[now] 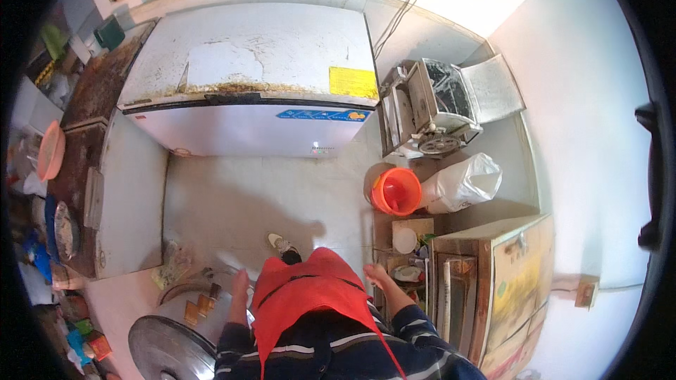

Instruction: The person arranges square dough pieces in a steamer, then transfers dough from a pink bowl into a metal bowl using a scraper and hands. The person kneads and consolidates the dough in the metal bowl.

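Observation:
My left hand [241, 282] hangs beside the red apron [311, 285] I wear. It is nearest to a large round metal vessel [177, 312], and its fingers are mostly hidden from me. On the other side, my right hand [376, 274] hangs with curled fingers near a low shelf holding a dish [407, 273]. Nothing shows in either hand. Ahead stands a white chest freezer [248, 126], its worn lid [296, 37] down. An orange bucket [396, 191] sits on the right, with a white plastic sack [462, 184] against it.
A machine with a gear wheel [439, 144] stands beyond the bucket. Close on my right is a wooden cabinet [459, 295]. Another chest unit [132, 195] lines the left, bearing a pink basin [51, 150]. Tiled floor [222, 195] lies between, and a metal lid [169, 345] is low left.

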Tool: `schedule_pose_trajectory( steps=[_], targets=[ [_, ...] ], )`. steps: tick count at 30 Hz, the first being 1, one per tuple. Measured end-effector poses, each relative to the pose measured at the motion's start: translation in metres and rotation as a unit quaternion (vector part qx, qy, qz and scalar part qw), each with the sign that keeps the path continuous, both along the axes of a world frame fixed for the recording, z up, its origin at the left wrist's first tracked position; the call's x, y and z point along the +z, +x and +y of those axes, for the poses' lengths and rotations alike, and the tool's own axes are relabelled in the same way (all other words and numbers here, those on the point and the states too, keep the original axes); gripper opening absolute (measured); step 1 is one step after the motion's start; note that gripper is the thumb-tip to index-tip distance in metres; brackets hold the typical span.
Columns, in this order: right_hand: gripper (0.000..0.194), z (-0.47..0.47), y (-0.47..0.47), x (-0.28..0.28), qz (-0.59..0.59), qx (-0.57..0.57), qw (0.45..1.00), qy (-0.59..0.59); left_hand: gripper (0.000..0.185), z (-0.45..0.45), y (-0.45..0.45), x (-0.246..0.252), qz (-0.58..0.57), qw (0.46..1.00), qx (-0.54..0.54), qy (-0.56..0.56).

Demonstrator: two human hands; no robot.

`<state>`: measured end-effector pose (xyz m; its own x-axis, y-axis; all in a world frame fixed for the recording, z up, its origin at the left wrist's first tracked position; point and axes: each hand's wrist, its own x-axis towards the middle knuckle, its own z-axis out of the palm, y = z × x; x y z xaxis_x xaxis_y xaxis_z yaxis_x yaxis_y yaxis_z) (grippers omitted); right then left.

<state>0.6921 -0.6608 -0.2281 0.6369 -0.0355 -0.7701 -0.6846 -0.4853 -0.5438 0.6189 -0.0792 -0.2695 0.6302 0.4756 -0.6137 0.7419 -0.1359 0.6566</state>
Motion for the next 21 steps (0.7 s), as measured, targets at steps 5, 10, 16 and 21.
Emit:
schedule_pose_trajectory(
  steps=[5,10,16,21],
  targets=[
    [0.039,0.115,0.17,0.083,-0.135,0.058,0.989,-0.035,0.038,0.041,0.138,0.091,-0.045,0.995,0.039,-0.084],
    [0.04,0.164,0.26,0.131,-0.177,0.128,0.976,-0.019,0.038,0.076,0.164,0.056,-0.015,0.985,0.07,-0.155],
    [0.039,0.154,0.326,0.076,-0.018,0.294,0.948,-0.122,0.037,0.077,0.161,0.063,0.086,0.989,-0.011,-0.121],
    [0.041,0.133,0.365,0.024,-0.035,0.209,0.969,-0.124,0.037,0.049,0.2,0.106,0.139,0.982,-0.055,-0.115]
  ],
)
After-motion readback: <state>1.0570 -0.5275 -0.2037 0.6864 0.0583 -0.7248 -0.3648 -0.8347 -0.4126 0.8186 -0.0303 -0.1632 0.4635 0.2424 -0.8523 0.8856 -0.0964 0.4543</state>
